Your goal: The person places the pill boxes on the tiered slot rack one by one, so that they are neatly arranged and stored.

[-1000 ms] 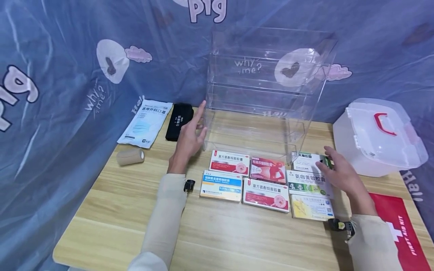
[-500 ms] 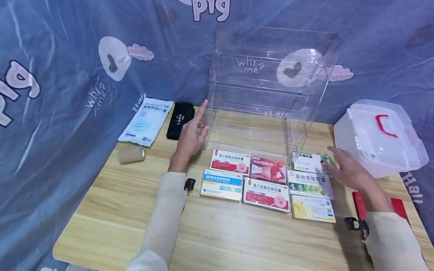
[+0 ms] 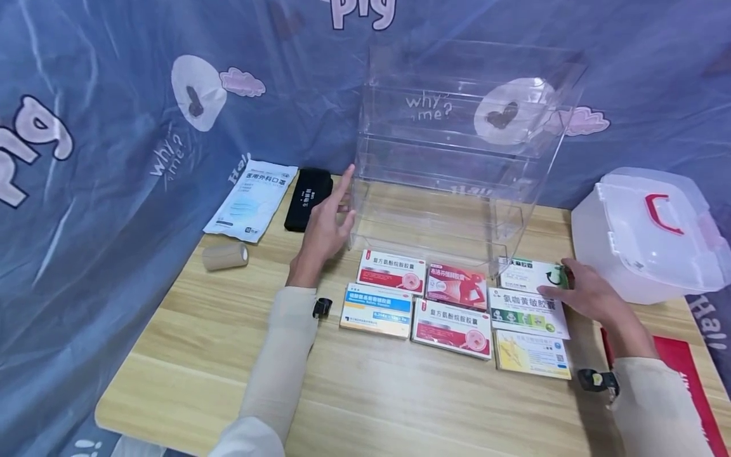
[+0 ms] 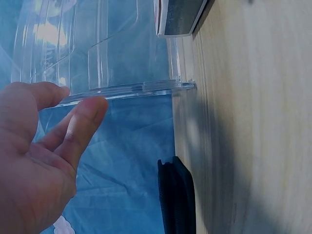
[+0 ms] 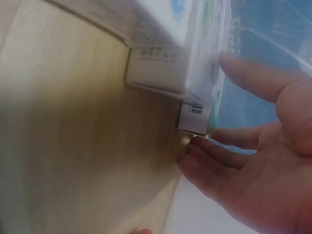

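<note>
A clear acrylic tiered display rack [image 3: 422,171] stands on the wooden table. Beside its left panel is my left hand [image 3: 324,231], fingers extended; in the left wrist view the thumb and fingertips lie right at the panel edge [image 4: 131,89]. My right hand [image 3: 594,298] reaches over the right end of a white-and-green medicine box [image 3: 528,274]. In the right wrist view its fingertips [image 5: 190,163] are at the end of that box and the thumb is spread apart, beside the box below it, a white capsule box [image 3: 528,311] with green pictures.
More medicine boxes lie in front of the rack, including a blue-and-white one [image 3: 377,311] and a yellow one [image 3: 533,352]. A mask packet [image 3: 251,200], black pouch [image 3: 308,200] and bandage roll [image 3: 225,257] lie left. A lidded translucent box [image 3: 645,235] and red first aid pouch [image 3: 679,365] are right.
My right hand draws back to the right, then comes in again at the end of the white-and-green medicine box. The left hand stays beside the rack. The head view shifts slightly.
</note>
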Available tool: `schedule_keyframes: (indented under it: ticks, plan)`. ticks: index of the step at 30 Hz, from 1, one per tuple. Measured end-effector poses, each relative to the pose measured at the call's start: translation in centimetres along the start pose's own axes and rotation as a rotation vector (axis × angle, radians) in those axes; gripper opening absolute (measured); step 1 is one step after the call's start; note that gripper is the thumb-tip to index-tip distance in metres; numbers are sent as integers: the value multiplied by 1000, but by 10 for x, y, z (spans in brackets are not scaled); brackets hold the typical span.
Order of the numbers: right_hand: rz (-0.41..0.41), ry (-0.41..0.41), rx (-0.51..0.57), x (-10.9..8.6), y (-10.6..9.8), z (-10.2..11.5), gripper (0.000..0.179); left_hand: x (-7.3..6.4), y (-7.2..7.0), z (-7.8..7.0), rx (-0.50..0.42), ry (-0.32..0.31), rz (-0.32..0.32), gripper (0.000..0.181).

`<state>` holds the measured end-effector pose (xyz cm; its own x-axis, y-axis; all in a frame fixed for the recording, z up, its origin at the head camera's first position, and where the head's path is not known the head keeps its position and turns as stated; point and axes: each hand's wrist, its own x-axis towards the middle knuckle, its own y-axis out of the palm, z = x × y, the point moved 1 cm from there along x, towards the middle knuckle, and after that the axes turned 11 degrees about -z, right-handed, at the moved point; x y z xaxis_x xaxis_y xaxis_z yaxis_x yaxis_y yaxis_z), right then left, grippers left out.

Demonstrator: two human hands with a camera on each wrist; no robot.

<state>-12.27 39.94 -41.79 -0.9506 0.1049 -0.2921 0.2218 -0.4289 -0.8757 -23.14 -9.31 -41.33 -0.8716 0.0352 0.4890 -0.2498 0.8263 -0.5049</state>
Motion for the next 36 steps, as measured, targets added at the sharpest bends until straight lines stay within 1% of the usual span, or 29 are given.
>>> schedule_keyframes:
  ticks: [3, 7, 10, 13, 19, 21, 23, 27, 32, 36]
  plan:
    - [-10, 2, 0, 1, 0, -1, 113, 1, -1, -1, -1, -4, 4, 92]
    - [-26, -12, 4, 0, 1, -4, 111, 0, -2, -2, 3, -21, 16, 92]
    - [-47, -33, 9, -1, 3, -6, 106, -2, -1, -2, 2, -29, 16, 93]
    - [-79, -57, 14, -1, 4, -7, 98, -2, -1, -2, -5, -19, 8, 93]
    - [-131, -63, 71, -1, 7, -6, 89, -1, -1, -1, -9, 2, 0, 92]
    - [-154, -53, 107, -2, 9, -5, 86, 0, -2, -2, -10, 1, 1, 92]
    - [-177, -32, 144, -4, 12, -5, 86, 0, -2, -2, -10, 0, 0, 92]
    - [-216, 26, 188, -7, 17, -5, 93, 0, -2, -2, -12, 5, -1, 92]
    - [-236, 56, 190, -11, 19, -4, 98, 0, -1, -1, -15, 4, -1, 92]
    - [-248, 75, 159, -13, 18, -2, 103, 0, -1, -2, -15, 4, 2, 92]
